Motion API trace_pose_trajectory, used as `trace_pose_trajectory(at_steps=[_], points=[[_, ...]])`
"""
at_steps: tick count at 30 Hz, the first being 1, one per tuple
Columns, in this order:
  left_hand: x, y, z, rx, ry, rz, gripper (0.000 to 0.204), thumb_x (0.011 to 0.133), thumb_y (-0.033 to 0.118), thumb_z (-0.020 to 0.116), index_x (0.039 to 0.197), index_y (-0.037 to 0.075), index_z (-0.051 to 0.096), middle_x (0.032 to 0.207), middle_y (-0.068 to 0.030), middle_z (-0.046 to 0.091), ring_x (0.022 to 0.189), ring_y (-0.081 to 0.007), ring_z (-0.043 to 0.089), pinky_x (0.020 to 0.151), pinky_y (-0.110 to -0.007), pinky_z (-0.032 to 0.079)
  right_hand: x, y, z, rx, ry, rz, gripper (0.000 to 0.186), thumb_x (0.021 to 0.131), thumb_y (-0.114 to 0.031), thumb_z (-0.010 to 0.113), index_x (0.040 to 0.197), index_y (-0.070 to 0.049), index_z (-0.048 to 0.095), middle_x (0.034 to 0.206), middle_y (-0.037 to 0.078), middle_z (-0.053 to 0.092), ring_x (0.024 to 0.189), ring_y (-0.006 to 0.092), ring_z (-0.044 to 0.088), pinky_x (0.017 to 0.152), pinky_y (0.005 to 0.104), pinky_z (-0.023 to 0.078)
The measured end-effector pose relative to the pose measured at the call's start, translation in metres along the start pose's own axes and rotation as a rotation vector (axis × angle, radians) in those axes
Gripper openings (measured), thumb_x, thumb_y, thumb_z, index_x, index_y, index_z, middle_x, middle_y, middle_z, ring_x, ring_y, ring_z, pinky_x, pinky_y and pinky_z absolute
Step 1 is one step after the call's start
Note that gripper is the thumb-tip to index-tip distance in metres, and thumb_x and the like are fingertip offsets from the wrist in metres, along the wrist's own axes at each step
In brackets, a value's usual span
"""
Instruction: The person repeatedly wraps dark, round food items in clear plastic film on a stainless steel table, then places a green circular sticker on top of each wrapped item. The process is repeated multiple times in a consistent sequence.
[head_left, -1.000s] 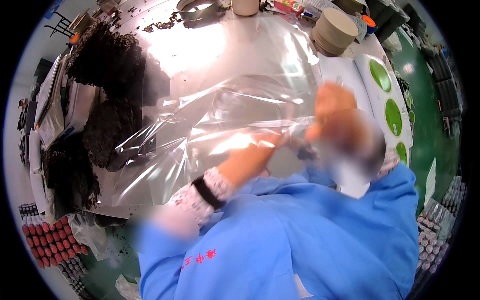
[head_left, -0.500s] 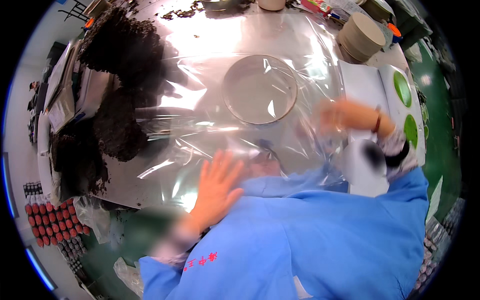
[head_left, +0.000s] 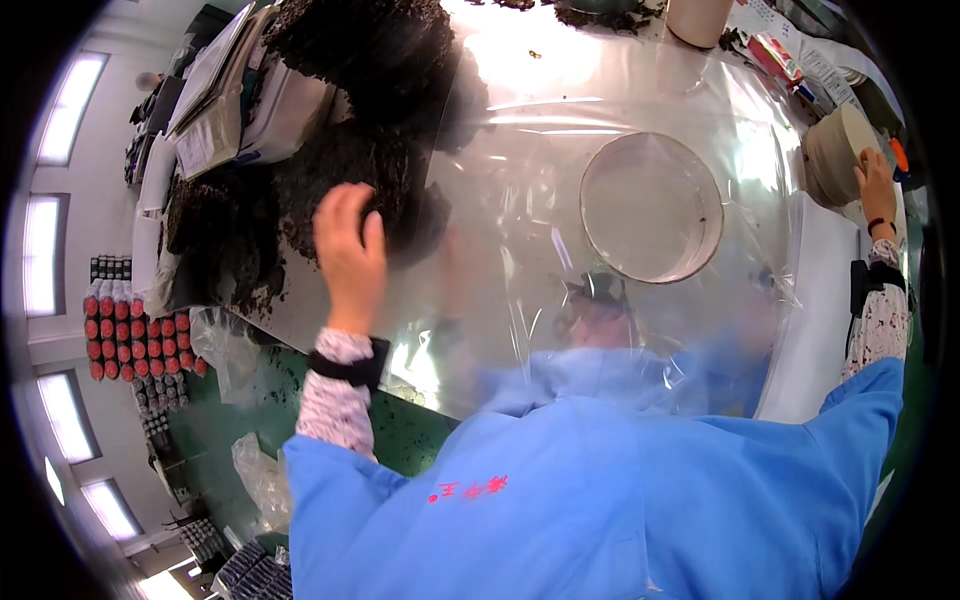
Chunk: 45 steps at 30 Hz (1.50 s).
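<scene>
Left hand (head_left: 350,250): bare, fingers loosely curled, nothing in grasp; over the dark crumbly clump (head_left: 320,190) by table (head_left: 300,300) left edge. Contact: can't tell, hand overlaps clump.
Right hand (head_left: 877,180): fingers against stack of beige round discs (head_left: 838,155) at table right edge; firm grip or just resting, can't tell.
Clear plastic film (head_left: 520,200): spread over mid-table to near edge, wrinkled toward right; probably laid flat for a smooth surface.
Thin pale round ring (head_left: 709,238): flat at mid-table, right of center; above or under film, can't tell. Probably positioned within easy reach of both hands.
Disc stack: tilted in view, beside white paper sheets (head_left: 805,300) along right edge; likely kept there to clear the middle.
Far-left corner: another dark clump (head_left: 365,45), light bin with papers (head_left: 290,115); crowd the left side.
Far edge: beige cup (head_left: 695,20); red packet (head_left: 775,58) toward far-right corner.
Obstructions: clumps limit space at left; glare on film hides detail.
</scene>
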<state>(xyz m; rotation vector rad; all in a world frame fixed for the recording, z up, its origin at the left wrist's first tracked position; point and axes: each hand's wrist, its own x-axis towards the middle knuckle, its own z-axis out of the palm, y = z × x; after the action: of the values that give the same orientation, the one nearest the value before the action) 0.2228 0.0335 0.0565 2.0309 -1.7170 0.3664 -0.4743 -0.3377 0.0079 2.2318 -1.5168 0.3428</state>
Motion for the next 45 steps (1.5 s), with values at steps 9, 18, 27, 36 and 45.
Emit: trace_pose_trajectory(at_steps=[9,18,27,36,45], points=[[0.03,-0.069,0.027,0.038,-0.245,-0.141,0.061,0.087,0.022,0.066,0.141,0.003,0.046,0.136,-0.0227,0.053,0.124,-0.0387,0.052,0.105,-0.042,0.042,0.007,-0.114,-0.087,-0.19,0.255,-0.164,0.007,0.088,-0.011,0.061,0.085,-0.005,0.058,0.081,0.013,0.06,0.077,0.0308,0.065,0.065,0.0398,0.053],[0.039,0.019,-0.02,0.353,0.205,0.144,0.065,0.08,-0.005,0.057,0.143,0.01,0.051,0.14,-0.0127,0.055,0.13,-0.0317,0.05,0.112,-0.046,0.035,-0.074,-0.343,-0.134,0.662,0.145,-0.617,0.011,0.066,-0.008,0.063,0.076,-0.005,0.06,0.078,0.005,0.058,0.077,0.0198,0.06,0.063,0.0336,0.051],[0.025,0.206,0.102,-0.43,-0.593,0.689,0.069,0.077,0.031,0.077,0.138,0.009,0.052,0.149,-0.0101,0.045,0.14,-0.0379,0.035,0.114,-0.053,0.032,-0.086,-0.317,-0.103,0.502,-0.246,-0.391,0.074,0.086,-0.032,0.071,0.143,0.005,0.041,0.151,0.023,0.035,0.139,0.0389,0.034,0.116,0.0429,0.03],[0.07,0.215,0.149,0.033,-0.693,0.691,0.122,0.051,0.043,0.091,0.145,-0.007,0.031,0.131,-0.0245,0.043,0.116,-0.0421,0.043,0.101,-0.046,0.044,-0.044,-0.371,-0.123,0.106,-0.538,-0.362,0.092,0.065,-0.034,0.086,0.139,0.001,0.044,0.13,0.023,0.049,0.116,0.0355,0.048,0.091,0.0376,0.047],[-0.004,0.202,0.132,-0.335,-0.429,0.652,0.12,0.063,0.045,0.086,0.15,-0.006,0.02,0.14,-0.0286,0.037,0.13,-0.0456,0.037,0.109,-0.047,0.035,-0.088,-0.355,-0.106,0.302,-0.585,-0.381,0.06,0.075,-0.03,0.077,0.123,0.0,0.056,0.123,0.022,0.05,0.114,0.038,0.049,0.086,0.0405,0.055]])
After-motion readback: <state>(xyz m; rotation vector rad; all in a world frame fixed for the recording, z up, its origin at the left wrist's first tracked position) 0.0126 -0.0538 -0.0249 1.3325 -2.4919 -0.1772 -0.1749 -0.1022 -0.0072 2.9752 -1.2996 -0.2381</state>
